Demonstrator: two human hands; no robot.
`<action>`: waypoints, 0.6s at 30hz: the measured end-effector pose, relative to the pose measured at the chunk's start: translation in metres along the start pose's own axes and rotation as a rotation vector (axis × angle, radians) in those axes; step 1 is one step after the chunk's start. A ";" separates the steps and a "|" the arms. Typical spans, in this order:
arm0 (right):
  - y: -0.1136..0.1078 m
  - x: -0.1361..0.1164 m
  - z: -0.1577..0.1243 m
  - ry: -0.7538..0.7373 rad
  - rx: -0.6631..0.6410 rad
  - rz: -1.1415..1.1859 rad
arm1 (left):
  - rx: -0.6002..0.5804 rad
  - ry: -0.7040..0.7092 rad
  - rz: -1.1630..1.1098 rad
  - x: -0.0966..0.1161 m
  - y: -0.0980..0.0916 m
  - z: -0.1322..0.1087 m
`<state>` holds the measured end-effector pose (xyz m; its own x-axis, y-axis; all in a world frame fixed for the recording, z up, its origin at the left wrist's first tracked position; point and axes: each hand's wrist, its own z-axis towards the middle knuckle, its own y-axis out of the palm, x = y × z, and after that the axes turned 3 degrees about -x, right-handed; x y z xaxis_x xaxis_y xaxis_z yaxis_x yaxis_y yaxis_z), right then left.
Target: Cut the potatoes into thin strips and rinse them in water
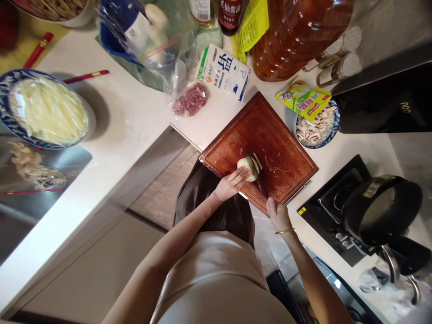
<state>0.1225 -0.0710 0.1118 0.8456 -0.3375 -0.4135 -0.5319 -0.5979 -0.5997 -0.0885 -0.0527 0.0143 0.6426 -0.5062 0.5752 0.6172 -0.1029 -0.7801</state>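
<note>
Left fingers steady a pale peeled vegetable; right fingers grip a knife.
Beneath both, a brown cutting board on the white worktop; right of the fingers, a black stove.

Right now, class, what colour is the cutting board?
The cutting board is reddish-brown, seen best in the head view.
</note>
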 end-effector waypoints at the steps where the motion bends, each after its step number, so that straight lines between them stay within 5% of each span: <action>1: 0.003 0.000 0.006 -0.003 -0.005 -0.002 | -0.002 0.006 0.000 0.000 -0.001 0.000; 8: 0.019 0.000 0.042 -0.007 0.055 0.045 | -0.031 -0.010 -0.006 -0.001 -0.001 0.000; 18: 0.001 -0.012 0.009 -0.023 0.054 0.049 | 0.019 0.003 0.030 0.000 -0.002 0.001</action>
<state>0.1115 -0.0607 0.1096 0.8177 -0.3485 -0.4582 -0.5747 -0.5406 -0.6144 -0.0892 -0.0515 0.0162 0.6594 -0.5113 0.5512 0.6066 -0.0712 -0.7918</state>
